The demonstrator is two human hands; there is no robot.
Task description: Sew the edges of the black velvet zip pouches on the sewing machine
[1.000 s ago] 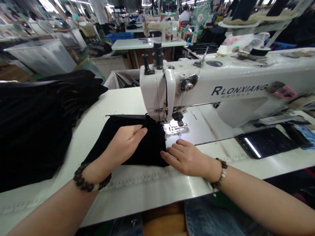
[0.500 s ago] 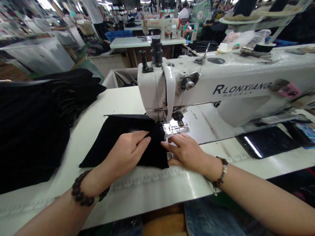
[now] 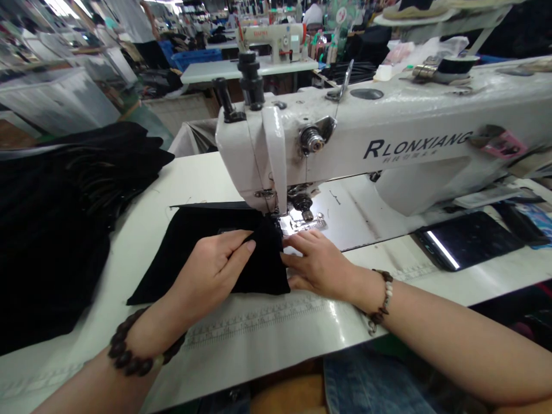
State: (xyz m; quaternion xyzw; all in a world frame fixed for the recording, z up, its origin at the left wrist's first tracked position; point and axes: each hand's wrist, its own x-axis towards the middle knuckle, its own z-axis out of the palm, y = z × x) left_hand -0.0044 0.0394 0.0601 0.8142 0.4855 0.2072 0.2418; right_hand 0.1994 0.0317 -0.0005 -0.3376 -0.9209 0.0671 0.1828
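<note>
A flat black fabric piece (image 3: 172, 253) with a small dark label lies on the white table, its right edge under the needle area of the sewing machine (image 3: 267, 149). My left hand (image 3: 219, 259) rests on it, pinching a raised fold of the cloth between thumb and fingers. At the cloth's right edge is my right hand (image 3: 317, 259), fingers apart, fingertips touching the edge just in front of the presser foot. The metal plate with a small guide (image 3: 308, 221) shines under the machine's lamp. The needle tip is hidden.
A heap of black fabric pieces (image 3: 52, 230) covers the table's left side. A smartphone (image 3: 470, 241) lies on the right under the machine arm. A printed ruler (image 3: 259, 322) runs along the front edge. Behind stands another sewing machine (image 3: 271, 40); a person (image 3: 133, 23) is at the far left.
The camera view has shifted slightly, so the machine appears further left. Both hands stay at the cloth in nearly the same pose; the cloth has hardly moved relative to the needle.
</note>
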